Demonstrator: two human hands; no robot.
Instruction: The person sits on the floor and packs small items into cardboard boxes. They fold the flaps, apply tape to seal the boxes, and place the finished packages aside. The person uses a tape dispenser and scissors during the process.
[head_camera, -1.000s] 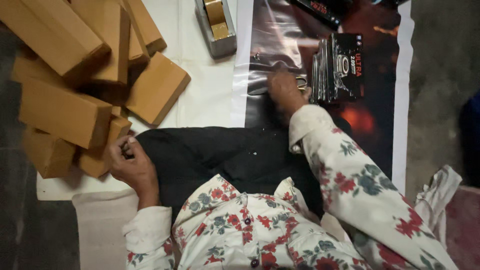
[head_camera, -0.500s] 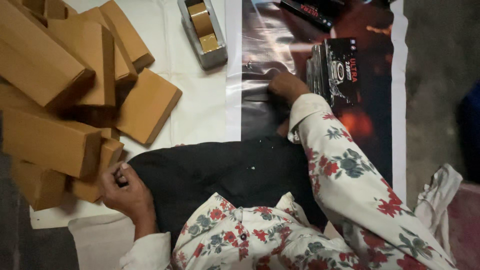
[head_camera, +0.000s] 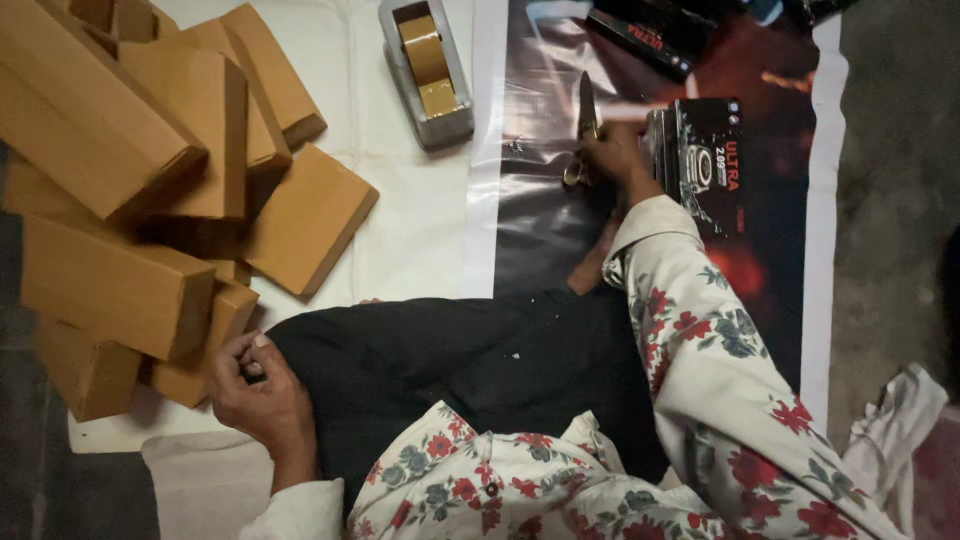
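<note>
Right hand (head_camera: 612, 152) grips the scissors (head_camera: 584, 128) by the handles; blade long axis points away from the person, over the glossy dark sheet (head_camera: 530, 230) on the floor. One dark product box (head_camera: 700, 160) sits just right of that hand. Left hand (head_camera: 255, 390) is curled, probably empty, touching the brown carton pile (head_camera: 150, 180), about ten visible. One tape dispenser (head_camera: 427, 70) lies beyond, between the hands.
</note>
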